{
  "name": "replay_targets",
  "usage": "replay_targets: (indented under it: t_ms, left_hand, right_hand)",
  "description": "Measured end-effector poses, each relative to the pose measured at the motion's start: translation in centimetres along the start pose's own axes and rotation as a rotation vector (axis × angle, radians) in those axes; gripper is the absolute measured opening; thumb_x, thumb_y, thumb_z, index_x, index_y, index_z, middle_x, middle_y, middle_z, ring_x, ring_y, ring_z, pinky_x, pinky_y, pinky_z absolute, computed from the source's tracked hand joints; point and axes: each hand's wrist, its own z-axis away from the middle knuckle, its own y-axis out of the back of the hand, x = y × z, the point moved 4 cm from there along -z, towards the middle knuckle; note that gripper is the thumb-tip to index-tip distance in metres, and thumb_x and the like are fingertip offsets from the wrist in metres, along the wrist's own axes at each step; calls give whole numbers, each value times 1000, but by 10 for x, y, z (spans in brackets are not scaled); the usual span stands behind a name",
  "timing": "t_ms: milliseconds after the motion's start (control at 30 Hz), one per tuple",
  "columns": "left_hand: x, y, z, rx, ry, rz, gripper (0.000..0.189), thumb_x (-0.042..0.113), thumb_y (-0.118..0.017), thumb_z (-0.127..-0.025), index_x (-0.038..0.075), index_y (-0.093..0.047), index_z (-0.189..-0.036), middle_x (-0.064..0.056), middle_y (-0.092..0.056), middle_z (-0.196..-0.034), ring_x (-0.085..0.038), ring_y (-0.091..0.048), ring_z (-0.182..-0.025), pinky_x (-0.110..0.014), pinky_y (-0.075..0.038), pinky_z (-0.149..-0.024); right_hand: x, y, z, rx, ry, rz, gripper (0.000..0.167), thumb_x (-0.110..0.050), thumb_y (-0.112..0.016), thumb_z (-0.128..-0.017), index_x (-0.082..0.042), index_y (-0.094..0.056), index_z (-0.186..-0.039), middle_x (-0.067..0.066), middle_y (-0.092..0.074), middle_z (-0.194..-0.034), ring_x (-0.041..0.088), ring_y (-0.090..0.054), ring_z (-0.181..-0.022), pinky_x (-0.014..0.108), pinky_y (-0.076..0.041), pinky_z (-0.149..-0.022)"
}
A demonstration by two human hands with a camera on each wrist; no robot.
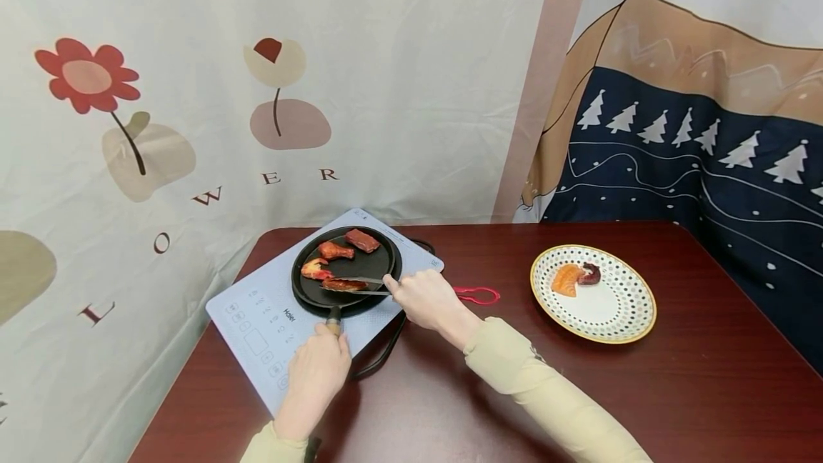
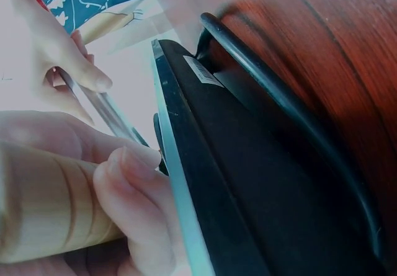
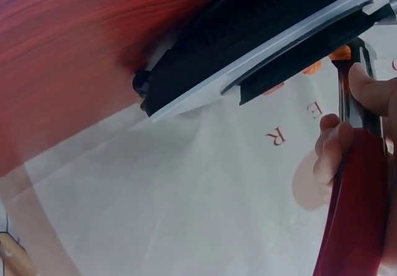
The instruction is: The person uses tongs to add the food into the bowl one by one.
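Note:
My left hand point(image 1: 319, 363) grips the wooden handle point(image 2: 46, 198) of a black frying pan point(image 1: 371, 263), fingers wrapped round it in the left wrist view. In my right hand point(image 1: 424, 299) is a pair of metal tongs point(image 3: 358, 111) with a red handle point(image 1: 477, 295), squeezed between thumb and fingers. The tongs' tips lie over the pan, one each side of a browned piece of food point(image 1: 341, 284) near its front. Also in the pan are a drumstick point(image 1: 336, 251), a dark red meat block point(image 1: 363, 240) and a red-and-yellow piece point(image 1: 313, 269).
The pan stands on a light blue induction cooker point(image 1: 257, 334), set at an angle on the dark red table point(image 1: 476, 391). A black cord point(image 2: 291, 111) loops beside the cooker. To the right is a dotted plate point(image 1: 617, 313) bearing an orange piece point(image 1: 566, 280) and a dark curled piece point(image 1: 590, 274).

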Motion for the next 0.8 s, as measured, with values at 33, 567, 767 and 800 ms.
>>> replay_targets:
  t_ms: [33,567,767,800]
  left_hand:
    - [0,0,0,1,0,-1,31,22,-53,-92,-8,-45,-87,-22,-54,-65,-39,-58,-56,-46,-43,-47]
    - [-1,-1,-2,-16,14,-17,32,22,-52,-92,-8,-45,-88,-22,-54,-66,-38,-58,-57,-45,-43,-48]
    - [-1,-1,-1,9,-1,-17,32,22,-53,-92,-9,-45,-87,-23,-55,-65,-39,-58,-57,-46,-43,-48]
    - [0,-1,-1,13,-3,-15,32,22,-53,-92,-9,-45,-87,-23,-55,-65,-39,-58,-57,-46,-43,-48]
  right_hand:
    - [-1,-1,-1,8,-1,6,25,-21,-62,-87,-19,-61,-111,-4,-62,-66,13,-60,-57,29,-44,-44]
    - [-7,-1,-8,10,-11,-45,36,-32,-67,-83,-19,-63,-117,-3,-65,-72,13,-60,-58,29,-45,-45]
    - [-6,3,-5,6,-42,-136,36,-41,-66,-85,-18,-64,-113,-3,-64,-67,14,-60,-54,29,-45,-44]
    - [-5,4,-5,-8,-49,-151,37,-41,-66,-85,-18,-64,-113,-3,-64,-66,14,-60,-54,29,-45,-44]
